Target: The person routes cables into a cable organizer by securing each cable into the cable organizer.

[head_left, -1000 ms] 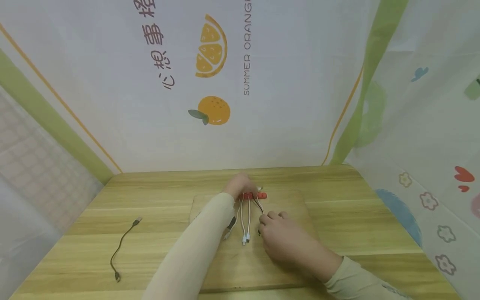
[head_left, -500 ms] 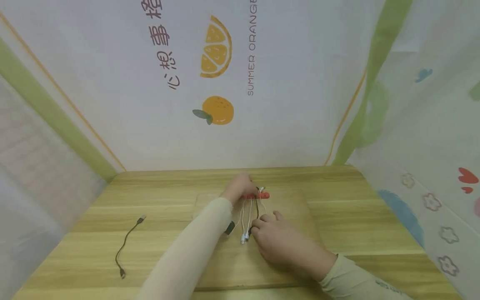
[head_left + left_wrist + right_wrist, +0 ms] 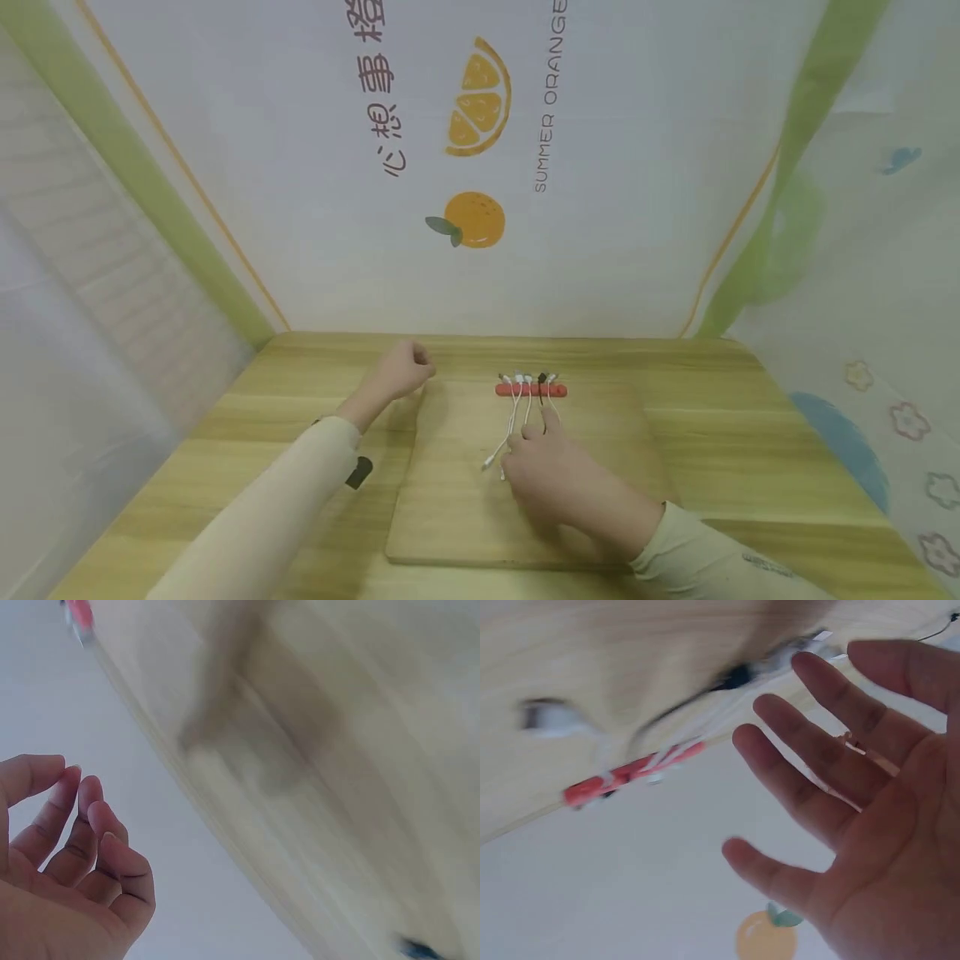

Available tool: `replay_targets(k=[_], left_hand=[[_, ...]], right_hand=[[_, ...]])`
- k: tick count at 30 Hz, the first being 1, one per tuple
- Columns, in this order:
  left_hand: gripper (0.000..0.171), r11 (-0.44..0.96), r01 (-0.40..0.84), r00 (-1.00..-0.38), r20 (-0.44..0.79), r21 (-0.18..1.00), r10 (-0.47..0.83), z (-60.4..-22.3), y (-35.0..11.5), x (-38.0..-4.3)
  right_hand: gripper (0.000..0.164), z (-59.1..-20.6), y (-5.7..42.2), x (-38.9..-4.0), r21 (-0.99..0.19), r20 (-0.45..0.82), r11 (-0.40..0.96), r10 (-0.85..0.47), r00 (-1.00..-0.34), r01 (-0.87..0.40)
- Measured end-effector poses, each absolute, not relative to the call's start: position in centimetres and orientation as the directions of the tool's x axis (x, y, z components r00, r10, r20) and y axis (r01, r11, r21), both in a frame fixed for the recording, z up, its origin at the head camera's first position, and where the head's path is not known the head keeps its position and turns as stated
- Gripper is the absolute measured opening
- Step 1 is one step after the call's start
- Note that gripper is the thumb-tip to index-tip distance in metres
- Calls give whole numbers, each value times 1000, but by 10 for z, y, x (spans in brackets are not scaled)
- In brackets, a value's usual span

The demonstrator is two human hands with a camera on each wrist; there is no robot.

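In the head view a red cable holder (image 3: 563, 390) lies near the far edge of a wooden board (image 3: 442, 517). White cables (image 3: 515, 410) and a black cable (image 3: 541, 398) run through it toward the near side. My right hand (image 3: 558, 475) is over the cables' near ends. Its fingers look spread and nearly straight in the right wrist view, close to a black plug (image 3: 735, 677); contact cannot be made out. My left hand (image 3: 393, 372) is at the board's far left corner, apart from the holder. Its fingers curl loosely, thumb near the index fingertip, holding nothing.
A wooden table (image 3: 735, 467) carries the board. Behind it hangs a pale printed curtain (image 3: 600, 275). A loose black cable (image 3: 939, 631) shows in the right wrist view; my left forearm hides its place in the head view. A black block (image 3: 360, 472) sits by the left forearm.
My left hand has left the cable holder and moved left, uncovering the holder's left part. My right hand stays near the cable ends, its fingers shifting slightly. The head view has turned left.
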State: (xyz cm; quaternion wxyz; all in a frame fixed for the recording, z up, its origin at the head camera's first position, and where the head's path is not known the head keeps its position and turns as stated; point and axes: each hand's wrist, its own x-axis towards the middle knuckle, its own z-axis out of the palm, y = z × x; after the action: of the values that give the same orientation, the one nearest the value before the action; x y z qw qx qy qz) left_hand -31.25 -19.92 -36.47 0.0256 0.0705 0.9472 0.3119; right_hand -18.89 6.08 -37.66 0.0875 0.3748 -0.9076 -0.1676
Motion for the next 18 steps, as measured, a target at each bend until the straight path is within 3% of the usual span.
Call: replay_targets(k=[3, 9, 13, 18], left_hand=[[23, 833, 106, -992, 2, 543, 124, -363, -239, -299], [27, 884, 47, -996, -40, 465, 75, -363, -299, -276], [27, 899, 25, -995, -75, 436, 64, -367, -322, -271], [35, 918, 6, -989, -133, 396, 64, -379, -334, -268]], right_hand=[[10, -373, 43, -189, 368, 72, 651, -732, -677, -664], [15, -369, 0, -193, 285, 24, 639, -750, -662, -714], [17, -372, -34, -192, 265, -9, 605, -777, -629, -751], [16, -380, -73, -179, 332, -21, 510, -837, -546, -794]])
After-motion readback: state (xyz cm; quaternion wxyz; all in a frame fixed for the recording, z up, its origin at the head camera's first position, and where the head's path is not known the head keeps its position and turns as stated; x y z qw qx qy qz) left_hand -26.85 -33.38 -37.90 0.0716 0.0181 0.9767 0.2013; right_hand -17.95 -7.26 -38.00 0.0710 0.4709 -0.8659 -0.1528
